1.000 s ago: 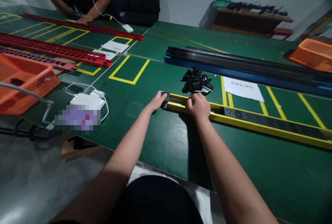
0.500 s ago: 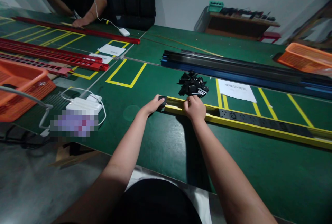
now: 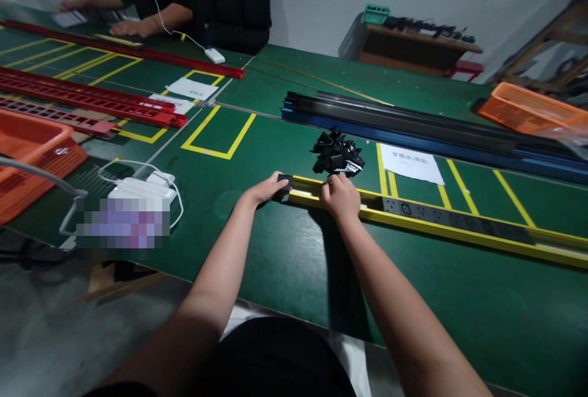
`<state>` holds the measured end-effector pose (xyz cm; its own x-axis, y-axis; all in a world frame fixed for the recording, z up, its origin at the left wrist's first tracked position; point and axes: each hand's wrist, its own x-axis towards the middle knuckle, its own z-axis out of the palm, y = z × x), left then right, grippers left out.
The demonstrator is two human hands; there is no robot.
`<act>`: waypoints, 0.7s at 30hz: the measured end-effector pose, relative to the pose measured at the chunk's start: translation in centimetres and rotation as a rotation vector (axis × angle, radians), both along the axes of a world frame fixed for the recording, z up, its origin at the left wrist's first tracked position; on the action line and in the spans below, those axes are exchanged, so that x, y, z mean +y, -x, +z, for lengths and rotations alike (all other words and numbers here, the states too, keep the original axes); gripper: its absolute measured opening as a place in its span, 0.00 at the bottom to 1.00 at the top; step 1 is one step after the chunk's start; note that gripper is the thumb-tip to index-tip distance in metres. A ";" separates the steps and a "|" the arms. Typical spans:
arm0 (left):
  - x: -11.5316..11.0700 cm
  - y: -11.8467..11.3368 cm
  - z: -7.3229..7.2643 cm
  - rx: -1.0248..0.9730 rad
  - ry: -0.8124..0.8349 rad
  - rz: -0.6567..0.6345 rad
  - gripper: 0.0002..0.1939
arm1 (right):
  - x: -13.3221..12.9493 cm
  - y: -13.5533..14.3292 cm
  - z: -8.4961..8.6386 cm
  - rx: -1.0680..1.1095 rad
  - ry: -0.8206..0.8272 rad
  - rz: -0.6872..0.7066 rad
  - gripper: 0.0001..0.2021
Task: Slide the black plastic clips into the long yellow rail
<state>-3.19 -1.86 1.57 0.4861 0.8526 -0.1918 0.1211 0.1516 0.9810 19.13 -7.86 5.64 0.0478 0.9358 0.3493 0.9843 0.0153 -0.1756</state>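
A long yellow channel (image 3: 427,230) lies across the green table, with a black socket strip (image 3: 450,217) set inside its right part. At its left end, my left hand (image 3: 267,189) is closed on a black end piece (image 3: 284,185), thumb on top. My right hand (image 3: 342,198) is closed over the channel between that end and the sockets, its fingers curled down; whether it pinches the rim or a small part is hidden. Just behind my right hand sits a pile of small black parts (image 3: 337,153).
Dark blue and black rails (image 3: 395,124) lie behind the pile, near a paper label (image 3: 411,164). Red rails (image 3: 92,94), an orange basket (image 3: 37,152) and a white charger with cable (image 3: 142,192) are at left. Another person's hand (image 3: 131,27) rests at the back left.
The view has shifted slightly, moving most things a little left in the picture. My hands keep their places on the channel. The other person's raised hand has come down to the table.
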 end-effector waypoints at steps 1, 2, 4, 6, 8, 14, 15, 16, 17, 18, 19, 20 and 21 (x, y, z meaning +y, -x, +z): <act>0.0 0.0 -0.1 0.003 -0.005 0.002 0.19 | 0.0 0.0 -0.1 -0.001 -0.002 0.001 0.11; 0.1 0.0 -0.1 0.006 -0.012 0.008 0.19 | 0.1 -0.1 -0.1 -0.004 -0.006 0.003 0.11; 0.1 0.0 -0.2 0.012 -0.030 0.021 0.19 | 0.1 -0.1 -0.2 -0.009 -0.015 0.006 0.11; 0.1 0.0 -0.1 0.020 -0.043 0.020 0.19 | 0.0 0.0 -0.3 -0.010 -0.015 0.002 0.12; 0.1 0.1 0.0 0.033 -0.050 0.008 0.19 | 0.0 0.0 -0.3 -0.003 -0.005 -0.009 0.12; -0.2 -0.2 0.2 0.046 -0.071 0.026 0.19 | 0.9 -0.5 0.3 0.022 0.115 0.066 0.16; -0.3 -0.5 0.2 0.056 -0.087 0.061 0.19 | 1.2 -0.6 0.4 0.035 0.167 0.087 0.17; -0.4 -0.8 0.1 0.070 -0.107 0.106 0.19 | 1.5 -0.7 0.5 0.051 0.220 0.094 0.18; -0.6 -1.1 0.1 0.088 -0.130 0.157 0.19 | 1.8 -0.9 0.5 0.070 0.263 0.086 0.19; -0.7 -1.4 0.1 0.106 -0.153 0.205 0.19 | 2.0 -0.9 0.5 0.087 0.292 0.067 0.19; -0.8 -1.7 0.1 0.122 -0.175 0.240 0.19 | 2.2 -1.0 0.5 0.104 0.306 0.046 0.20; -0.9 -1.9 0.1 0.133 -0.193 0.257 0.20 | 2.3 -1.0 0.5 0.117 0.309 0.032 0.20; -1.1 -2.0 0.3 0.139 -0.206 0.261 0.19 | 2.3 -1.0 0.4 0.126 0.305 0.025 0.21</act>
<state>-1.19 -2.91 1.82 0.2285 0.9721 -0.0524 0.2391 -0.0039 0.9710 20.10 -5.54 6.07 0.0481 0.9978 0.0458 0.9545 -0.0324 -0.2963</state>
